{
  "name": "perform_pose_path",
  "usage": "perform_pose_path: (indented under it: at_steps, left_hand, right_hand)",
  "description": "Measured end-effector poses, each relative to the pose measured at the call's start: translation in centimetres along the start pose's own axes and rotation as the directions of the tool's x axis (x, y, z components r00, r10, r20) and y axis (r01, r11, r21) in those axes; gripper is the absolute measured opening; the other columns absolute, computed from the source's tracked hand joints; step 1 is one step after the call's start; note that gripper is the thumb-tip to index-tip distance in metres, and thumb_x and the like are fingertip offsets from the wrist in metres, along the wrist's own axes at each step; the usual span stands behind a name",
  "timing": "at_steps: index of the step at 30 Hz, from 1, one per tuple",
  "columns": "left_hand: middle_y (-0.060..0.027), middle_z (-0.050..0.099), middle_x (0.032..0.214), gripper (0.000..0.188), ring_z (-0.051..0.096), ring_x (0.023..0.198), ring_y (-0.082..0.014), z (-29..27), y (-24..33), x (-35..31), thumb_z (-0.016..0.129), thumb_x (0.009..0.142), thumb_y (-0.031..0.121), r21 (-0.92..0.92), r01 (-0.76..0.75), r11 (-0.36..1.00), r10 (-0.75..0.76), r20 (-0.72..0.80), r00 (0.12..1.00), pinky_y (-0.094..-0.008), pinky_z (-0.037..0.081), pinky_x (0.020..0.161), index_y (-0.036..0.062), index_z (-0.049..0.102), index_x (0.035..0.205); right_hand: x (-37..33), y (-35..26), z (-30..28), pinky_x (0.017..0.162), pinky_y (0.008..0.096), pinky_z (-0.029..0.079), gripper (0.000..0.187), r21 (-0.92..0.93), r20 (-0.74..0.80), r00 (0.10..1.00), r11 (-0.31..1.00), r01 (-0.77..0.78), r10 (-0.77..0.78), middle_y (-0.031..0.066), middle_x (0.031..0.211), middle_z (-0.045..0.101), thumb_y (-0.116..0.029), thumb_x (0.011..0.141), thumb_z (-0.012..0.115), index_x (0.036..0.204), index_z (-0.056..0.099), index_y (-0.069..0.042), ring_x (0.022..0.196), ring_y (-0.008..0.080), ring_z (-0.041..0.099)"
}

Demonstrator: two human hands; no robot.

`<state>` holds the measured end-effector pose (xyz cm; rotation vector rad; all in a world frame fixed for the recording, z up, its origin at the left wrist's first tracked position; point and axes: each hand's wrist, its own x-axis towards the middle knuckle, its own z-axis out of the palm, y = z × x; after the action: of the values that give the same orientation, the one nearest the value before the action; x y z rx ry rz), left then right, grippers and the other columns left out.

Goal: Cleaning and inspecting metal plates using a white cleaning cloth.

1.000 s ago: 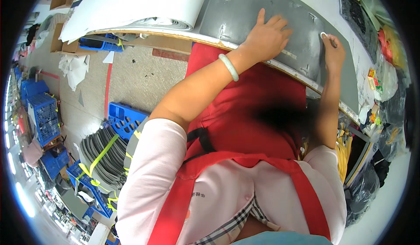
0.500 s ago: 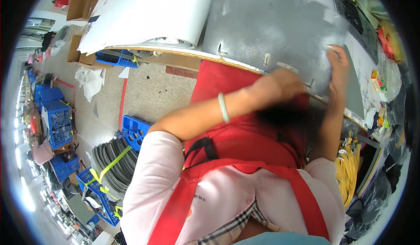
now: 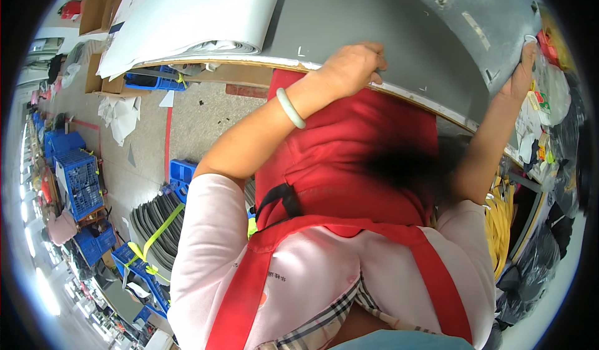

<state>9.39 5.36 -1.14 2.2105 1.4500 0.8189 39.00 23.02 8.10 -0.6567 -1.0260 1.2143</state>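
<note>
My right hand (image 3: 521,74) grips the edge of a grey slotted template plate (image 3: 458,22), which is raised and tilted at the right. Under it lies a dark grey sheet (image 3: 368,22) bearing small white corner marks. At the sheet's front edge, my left hand (image 3: 354,66) hovers with its fingers curled in; whatever they hold, if anything, is too small to make out. A pale bangle (image 3: 290,108) circles the left wrist. Beside the sheet, on the left, a large white sheet (image 3: 206,13) is rolled under at its near end.
Plastic bags (image 3: 555,91) and small packets crowd the table's right end. Yellow strips (image 3: 499,225) hang below it. On the floor at left stand blue crates (image 3: 80,178) and a bundle of grey strips (image 3: 159,228); cardboard boxes (image 3: 105,6) are farther back.
The slotted plate has been lifted and swung to the right with my right hand, baring the marked grey sheet. My left hand has moved left and away from the plate.
</note>
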Motion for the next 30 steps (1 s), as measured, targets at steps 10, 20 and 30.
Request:
perform_pose_path:
  at_steps: [10,20,30]
  left_hand:
    - [-0.0123,0.067,0.106,0.017,0.067,0.091,-0.0354,-1.1,-1.2,0.5,0.075,0.083,0.009,-0.143,0.012,0.99,0.007,0.131,0.991,-0.0406,0.053,0.081,-0.0017,0.073,0.097]
    - [-0.0137,0.067,0.105,0.017,0.069,0.088,-0.0298,-1.8,-0.7,1.2,0.074,0.085,0.002,-0.111,0.059,0.992,-0.039,0.18,0.983,-0.0356,0.056,0.079,-0.0038,0.073,0.101]
    - [-0.0139,0.068,0.106,0.017,0.069,0.091,-0.0338,-1.7,-1.0,1.2,0.069,0.088,0.002,-0.131,0.031,0.991,0.0,0.231,0.973,-0.0373,0.056,0.082,-0.0028,0.073,0.104]
  right_hand:
    - [-0.7,0.6,-1.5,0.097,0.0421,0.054,0.035,-0.006,-0.048,0.997,0.998,-0.066,0.066,0.0097,0.126,0.063,-0.032,0.103,0.059,0.13,0.054,-0.01,0.113,0.0243,0.064]
    - [-1.6,3.4,-1.4,0.087,0.0319,0.055,0.031,0.186,-0.068,0.991,0.978,-0.099,0.113,0.009,0.113,0.069,-0.022,0.1,0.063,0.125,0.062,-0.004,0.1,0.0181,0.068]
    - [-2.6,3.6,-0.9,0.097,0.0323,0.052,0.044,0.007,0.044,0.987,0.988,-0.153,0.153,0.007,0.127,0.064,-0.032,0.104,0.059,0.138,0.054,-0.005,0.112,0.0175,0.064]
